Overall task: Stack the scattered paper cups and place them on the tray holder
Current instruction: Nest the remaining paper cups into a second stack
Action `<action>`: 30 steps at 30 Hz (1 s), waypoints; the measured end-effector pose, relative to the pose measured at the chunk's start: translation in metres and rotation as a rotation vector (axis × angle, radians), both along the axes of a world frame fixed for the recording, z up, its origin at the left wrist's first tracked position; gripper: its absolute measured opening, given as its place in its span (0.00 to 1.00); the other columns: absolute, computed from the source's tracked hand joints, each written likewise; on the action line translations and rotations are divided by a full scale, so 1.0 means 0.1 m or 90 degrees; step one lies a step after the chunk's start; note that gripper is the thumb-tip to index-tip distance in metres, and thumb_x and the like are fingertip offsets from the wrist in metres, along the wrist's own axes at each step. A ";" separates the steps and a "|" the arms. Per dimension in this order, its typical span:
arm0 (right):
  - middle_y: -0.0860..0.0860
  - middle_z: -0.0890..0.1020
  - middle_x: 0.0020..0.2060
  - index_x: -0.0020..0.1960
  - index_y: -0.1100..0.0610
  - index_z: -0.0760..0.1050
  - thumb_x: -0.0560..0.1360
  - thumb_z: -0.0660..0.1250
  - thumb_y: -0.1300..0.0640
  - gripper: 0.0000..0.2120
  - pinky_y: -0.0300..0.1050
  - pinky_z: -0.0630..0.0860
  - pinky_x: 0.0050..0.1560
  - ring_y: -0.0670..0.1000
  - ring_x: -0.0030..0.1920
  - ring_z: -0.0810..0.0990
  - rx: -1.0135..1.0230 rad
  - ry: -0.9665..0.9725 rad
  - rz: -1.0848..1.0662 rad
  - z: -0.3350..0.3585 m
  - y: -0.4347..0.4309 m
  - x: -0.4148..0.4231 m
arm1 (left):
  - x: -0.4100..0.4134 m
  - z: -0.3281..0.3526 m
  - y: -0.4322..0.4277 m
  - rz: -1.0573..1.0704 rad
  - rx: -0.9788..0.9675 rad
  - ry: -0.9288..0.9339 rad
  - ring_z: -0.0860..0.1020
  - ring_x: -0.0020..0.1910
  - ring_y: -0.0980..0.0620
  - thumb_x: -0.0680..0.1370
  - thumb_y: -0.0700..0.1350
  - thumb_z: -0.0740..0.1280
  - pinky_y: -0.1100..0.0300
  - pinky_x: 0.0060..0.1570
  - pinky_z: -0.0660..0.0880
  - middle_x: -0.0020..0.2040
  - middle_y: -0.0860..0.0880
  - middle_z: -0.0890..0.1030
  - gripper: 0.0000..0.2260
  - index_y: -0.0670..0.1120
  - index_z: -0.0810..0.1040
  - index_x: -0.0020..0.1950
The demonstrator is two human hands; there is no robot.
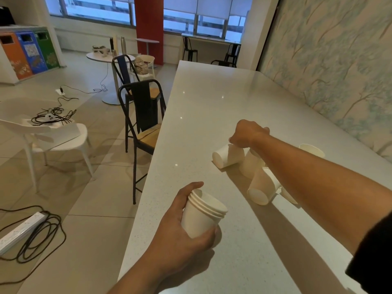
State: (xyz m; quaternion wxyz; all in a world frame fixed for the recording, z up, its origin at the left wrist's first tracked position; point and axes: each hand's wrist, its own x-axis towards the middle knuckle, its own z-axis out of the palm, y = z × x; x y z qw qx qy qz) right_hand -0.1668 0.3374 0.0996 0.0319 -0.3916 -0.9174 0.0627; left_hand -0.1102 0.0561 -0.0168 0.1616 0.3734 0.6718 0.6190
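My left hand (180,225) grips a stack of white paper cups (201,215), tilted with the mouths pointing up and right, just above the counter's near left part. My right hand (246,134) reaches further out and pinches a single cup lying on its side (224,159). Under my right forearm lie more loose cups, one on its side with its mouth toward me (259,189) and another beside it (251,164). One cup (312,150) shows past my forearm near the wall. No tray holder is in sight.
The long white counter (212,102) runs away from me along a patterned wall (328,71) on the right. Black metal chairs (144,115) stand at its left edge. On the floor are a white chair (53,134), cables and a power strip (19,232).
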 end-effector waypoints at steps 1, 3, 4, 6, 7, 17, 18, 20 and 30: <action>0.51 0.79 0.39 0.43 0.54 0.74 0.74 0.68 0.55 0.04 0.52 0.61 0.51 0.51 0.37 0.73 0.002 0.009 0.004 -0.02 -0.01 -0.02 | 0.00 0.00 0.00 0.000 0.000 -0.003 0.77 0.52 0.65 0.65 0.57 0.77 0.74 0.38 0.77 0.53 0.72 0.73 0.38 0.72 0.62 0.69; 0.51 0.82 0.44 0.50 0.54 0.79 0.72 0.70 0.57 0.07 0.52 0.64 0.53 0.53 0.41 0.77 -0.006 0.035 0.021 -0.05 -0.05 -0.04 | 0.00 0.00 0.00 0.000 0.003 -0.008 0.78 0.50 0.63 0.65 0.56 0.78 0.72 0.37 0.78 0.53 0.70 0.74 0.38 0.71 0.62 0.70; 0.50 0.83 0.47 0.51 0.53 0.80 0.72 0.71 0.58 0.08 0.52 0.66 0.55 0.53 0.45 0.78 -0.023 0.052 0.031 -0.04 -0.08 -0.03 | 0.00 0.00 0.00 0.001 0.004 -0.010 0.79 0.50 0.62 0.65 0.56 0.78 0.71 0.37 0.78 0.53 0.69 0.74 0.38 0.71 0.63 0.70; 0.47 0.83 0.45 0.47 0.51 0.81 0.71 0.72 0.60 0.07 0.54 0.73 0.58 0.53 0.48 0.79 -0.075 0.118 0.064 0.03 -0.16 0.02 | 0.00 0.01 0.00 0.000 0.007 -0.011 0.80 0.48 0.61 0.65 0.55 0.78 0.69 0.37 0.79 0.53 0.68 0.74 0.39 0.70 0.63 0.71; 0.46 0.82 0.42 0.45 0.50 0.82 0.72 0.72 0.61 0.07 0.54 0.76 0.57 0.52 0.48 0.80 -0.113 0.164 0.083 0.08 -0.23 0.07 | 0.00 0.01 0.00 0.000 0.006 -0.009 0.80 0.48 0.61 0.66 0.54 0.78 0.69 0.37 0.79 0.53 0.69 0.74 0.39 0.70 0.63 0.71; 0.52 0.87 0.37 0.41 0.57 0.85 0.71 0.74 0.66 0.06 0.39 0.77 0.41 0.51 0.40 0.83 -0.502 0.467 0.240 0.23 -1.04 1.30 | 0.01 0.03 0.01 0.000 0.001 -0.008 0.77 0.54 0.65 0.66 0.56 0.78 0.72 0.42 0.78 0.56 0.72 0.73 0.42 0.69 0.56 0.73; 0.52 0.86 0.35 0.40 0.59 0.84 0.71 0.73 0.68 0.06 0.40 0.78 0.42 0.51 0.40 0.83 -0.532 0.468 0.238 0.17 -1.08 1.35 | 0.01 0.02 0.01 0.002 -0.007 -0.015 0.77 0.54 0.67 0.66 0.57 0.78 0.73 0.41 0.78 0.55 0.74 0.72 0.45 0.68 0.54 0.74; 0.49 0.84 0.32 0.39 0.59 0.82 0.71 0.72 0.71 0.08 0.35 0.77 0.41 0.46 0.37 0.83 -0.568 0.483 0.229 0.09 -1.15 1.42 | 0.00 0.01 0.01 0.012 -0.020 -0.027 0.76 0.52 0.70 0.65 0.58 0.78 0.74 0.39 0.78 0.53 0.78 0.71 0.47 0.66 0.51 0.75; 0.55 0.87 0.42 0.40 0.58 0.83 0.73 0.71 0.68 0.07 0.56 0.79 0.54 0.55 0.45 0.84 -0.563 0.361 0.255 -0.10 -1.26 1.52 | 0.03 0.08 0.00 -0.041 0.010 0.025 0.79 0.53 0.61 0.67 0.54 0.78 0.67 0.40 0.81 0.58 0.68 0.73 0.42 0.70 0.57 0.74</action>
